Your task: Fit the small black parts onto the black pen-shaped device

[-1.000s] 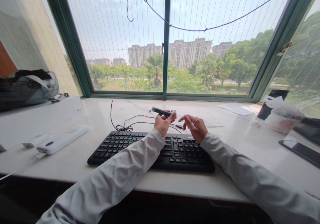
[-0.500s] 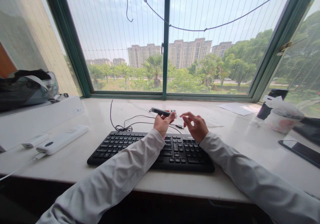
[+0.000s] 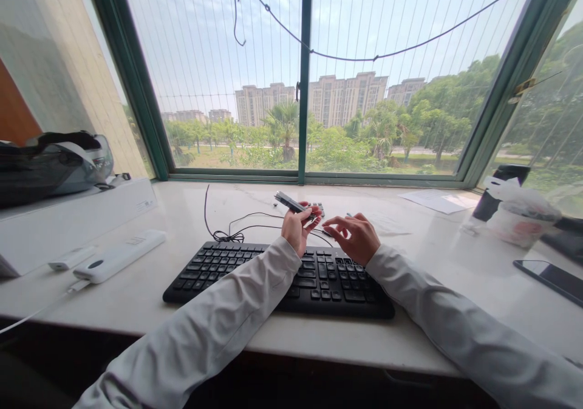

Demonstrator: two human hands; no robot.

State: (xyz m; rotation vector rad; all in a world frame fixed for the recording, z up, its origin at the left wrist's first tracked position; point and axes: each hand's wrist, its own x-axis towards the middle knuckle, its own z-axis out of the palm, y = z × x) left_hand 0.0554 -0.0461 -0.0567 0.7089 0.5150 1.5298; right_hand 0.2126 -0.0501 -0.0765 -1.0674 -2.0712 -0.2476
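My left hand is closed around a slim, dark, bar-shaped object with a pale upper edge, tilted up to the left; its exact kind is unclear. To its right, my right hand has thumb and forefinger drawn together, pointing at the left fingers. A small teal tip shows above its knuckles, but whatever lies in the pinch is too small to name. Both hands are over the back edge of a black keyboard. Small keycap-like pieces lie just behind the left hand.
A black cable coils behind the keyboard. On the left are a white power bank and a white box with a dark bag on top. Paper, a plastic-wrapped tub and a phone lie on the right.
The dark object in my left hand has tilted more steeply, its far end higher. My right hand has dropped slightly, with its fingers closer together. The whole view has shifted a little.
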